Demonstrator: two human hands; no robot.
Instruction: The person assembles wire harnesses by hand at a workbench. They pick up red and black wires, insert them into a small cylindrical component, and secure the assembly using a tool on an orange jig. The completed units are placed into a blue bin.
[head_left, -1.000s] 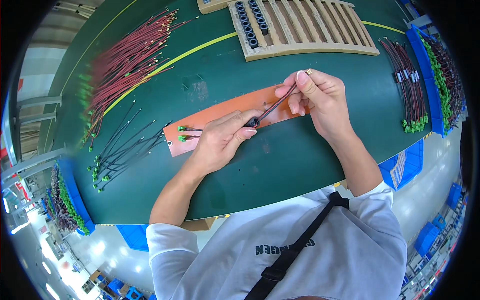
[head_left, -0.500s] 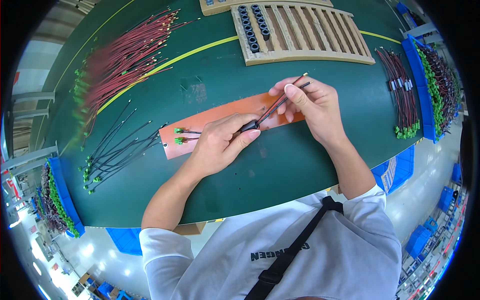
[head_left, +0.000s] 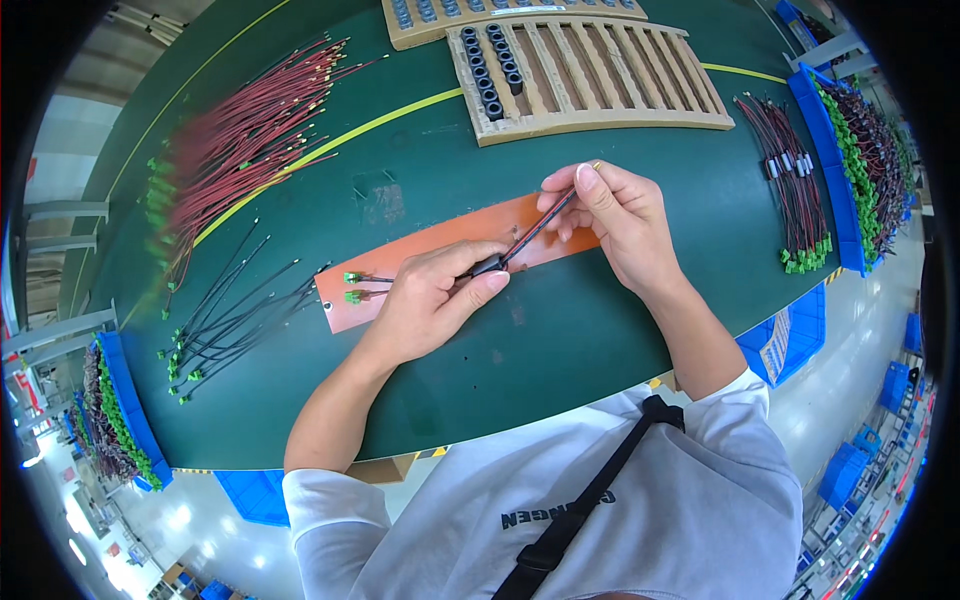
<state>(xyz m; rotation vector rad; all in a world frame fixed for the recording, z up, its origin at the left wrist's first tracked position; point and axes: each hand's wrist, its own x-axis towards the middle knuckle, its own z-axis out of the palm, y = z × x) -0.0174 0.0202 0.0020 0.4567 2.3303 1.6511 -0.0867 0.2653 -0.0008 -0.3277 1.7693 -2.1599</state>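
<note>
- Green work table (head_left: 600,330) fills the view, crossed by a yellow line, with a factory floor and blue bins around its edges.
- Near the table's middle lies an orange mat (head_left: 430,255), the landmark for the rest.
- The left hand (head_left: 435,300) rests on the mat, thumb and fingers closed around a small black ring (head_left: 488,266) threaded on a wire pair (head_left: 535,228).
- The right hand (head_left: 615,215), at the mat's right end, pinches the far end of that red-and-black wire pair, held taut and slanting up from the ring.
- Two green connectors (head_left: 352,287) sit on the mat's left end, just left of the left hand.
- Beyond the mat stands a slotted cardboard tray (head_left: 620,75) with black rings in its left slots.
- Left of the mat lie loose black wires (head_left: 230,320); farther up-left, a bundle of red wires (head_left: 240,140).
- Right of the mat lie finished dark wires (head_left: 795,190) beside a blue bin (head_left: 835,170).
</note>
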